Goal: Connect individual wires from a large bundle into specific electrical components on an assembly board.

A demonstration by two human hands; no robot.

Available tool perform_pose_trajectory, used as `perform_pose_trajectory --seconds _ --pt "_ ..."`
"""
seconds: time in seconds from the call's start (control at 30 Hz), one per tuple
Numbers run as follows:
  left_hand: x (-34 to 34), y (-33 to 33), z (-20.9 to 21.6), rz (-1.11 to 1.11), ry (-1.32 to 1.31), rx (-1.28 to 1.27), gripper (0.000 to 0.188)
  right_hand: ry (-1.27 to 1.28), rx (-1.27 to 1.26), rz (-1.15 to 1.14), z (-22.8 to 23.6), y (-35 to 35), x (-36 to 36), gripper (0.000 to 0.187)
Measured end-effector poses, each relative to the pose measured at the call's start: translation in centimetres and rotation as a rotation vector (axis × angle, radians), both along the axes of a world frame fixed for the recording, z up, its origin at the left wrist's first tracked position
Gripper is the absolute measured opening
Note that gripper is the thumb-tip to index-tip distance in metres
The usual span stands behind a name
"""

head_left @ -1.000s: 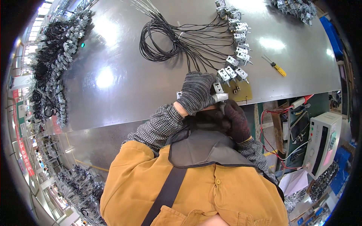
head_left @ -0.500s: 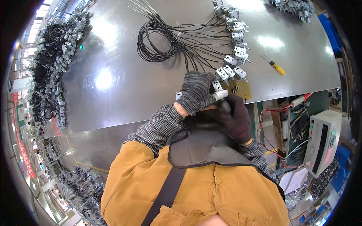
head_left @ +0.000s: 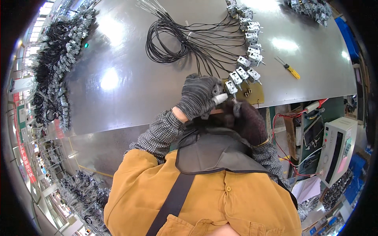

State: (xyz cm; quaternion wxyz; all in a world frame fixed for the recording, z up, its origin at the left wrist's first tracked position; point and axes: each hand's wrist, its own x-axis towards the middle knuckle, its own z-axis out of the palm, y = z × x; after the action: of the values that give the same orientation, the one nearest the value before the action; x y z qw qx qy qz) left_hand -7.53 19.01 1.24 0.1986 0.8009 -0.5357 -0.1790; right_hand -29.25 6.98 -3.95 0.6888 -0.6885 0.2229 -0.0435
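Observation:
My left hand [head_left: 200, 96], in a grey knit glove with a white wrap on the thumb, is curled closed at the table's front edge. What it grips is hidden; a bit of grey metal shows beneath it. Right beside its thumb lies a white connector block [head_left: 230, 87] with a pin pointing toward me. My right hand [head_left: 250, 122], in a dark, slightly blurred glove, has its fingertips pinched together just below that pin. Whatever is in them is too small to name. Several similar connector blocks [head_left: 252, 38] form a curved row, joined to black cables [head_left: 167, 47] bundled in a loop.
A yellow board [head_left: 256, 94] with small dark parts sits at the table edge. Further right are a yellow-handled screwdriver [head_left: 291, 71] and a pale instrument box [head_left: 338, 149] with red leads. Heaps of cabled connectors [head_left: 59, 67] line the left side of the metal table [head_left: 126, 98].
My left hand has shifted slightly left and away from the nearest connector block, which now lies in plain view. My right hand has moved a little, its fingertips now nearer that block's pin.

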Motion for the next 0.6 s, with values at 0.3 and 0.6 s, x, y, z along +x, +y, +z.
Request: perform_pose_trajectory --seconds 0.3,0.6 --pt "1.0 -1.7 -2.3 -0.101 0.057 -0.129 0.05 -0.038 -0.268 -0.274 4.0 -1.9 1.9 0.028" --pt "0.8 -1.4 -2.2 -0.104 0.133 -0.112 0.051 -0.008 -0.374 -0.133 3.8 -0.4 0.3 0.02"
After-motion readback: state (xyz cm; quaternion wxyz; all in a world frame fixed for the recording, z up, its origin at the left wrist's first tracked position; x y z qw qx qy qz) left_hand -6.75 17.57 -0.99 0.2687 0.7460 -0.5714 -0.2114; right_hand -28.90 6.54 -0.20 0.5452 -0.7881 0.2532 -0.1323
